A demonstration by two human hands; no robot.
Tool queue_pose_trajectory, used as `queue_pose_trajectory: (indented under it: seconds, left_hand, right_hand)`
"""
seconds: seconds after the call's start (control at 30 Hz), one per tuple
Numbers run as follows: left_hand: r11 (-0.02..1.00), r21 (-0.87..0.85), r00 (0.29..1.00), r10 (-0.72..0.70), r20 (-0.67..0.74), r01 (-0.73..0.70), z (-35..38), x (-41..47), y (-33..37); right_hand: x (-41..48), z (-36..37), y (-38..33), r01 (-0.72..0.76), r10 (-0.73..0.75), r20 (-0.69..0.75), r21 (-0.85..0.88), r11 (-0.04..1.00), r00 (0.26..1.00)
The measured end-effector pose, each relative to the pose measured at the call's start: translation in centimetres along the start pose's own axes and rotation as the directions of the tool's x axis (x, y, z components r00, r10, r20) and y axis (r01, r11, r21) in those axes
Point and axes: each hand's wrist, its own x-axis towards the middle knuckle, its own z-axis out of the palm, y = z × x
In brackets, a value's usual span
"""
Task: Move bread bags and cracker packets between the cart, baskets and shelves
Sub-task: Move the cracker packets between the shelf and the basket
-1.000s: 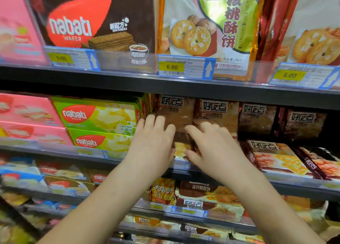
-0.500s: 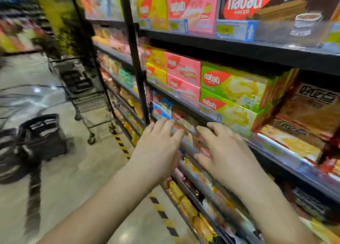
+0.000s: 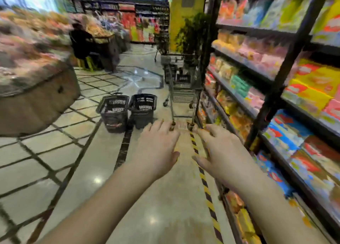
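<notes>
Far left, one display bin [image 3: 36, 89] is motion-smeared. Mid-frame: two black baskets [image 3: 115, 113] on the floor, contents unreadable. Left hand [image 3: 158, 148]: fingers spread, empty. One cart [image 3: 181, 90] beyond, partly hidden behind shelves [image 3: 272, 105]. Right hand [image 3: 220, 151]: spread, empty. Right edge: packets [image 3: 312, 81] too blurred to count.

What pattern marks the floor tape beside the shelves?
The floor tape has yellow-black stripes; head view.

Bright aisle, heavy motion blur

Glossy polished floor [image 3: 161, 197], black plastic baskets [image 3: 114, 113], metal wire cart [image 3: 181, 94]
</notes>
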Motion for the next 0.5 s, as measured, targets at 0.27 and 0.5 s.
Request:
queue_pose_trajectory:
  seconds: [0.27,0.5]
  left_hand:
    - [0.969,0.045,0.968,-0.244,0.049,0.242,0.4,-4.7,-22.2]
    - [0.92,0.033,0.906,-0.391,0.163,0.391,2.3,-3.5,-34.0]
  right_hand:
    - [13.2,2.2,-19.8,0.197,-0.2,0.024,0.081,0.977,0.98]
    - [23.4,5.4,-28.2,0.273,-0.283,0.083,0.117,0.955,0.956]
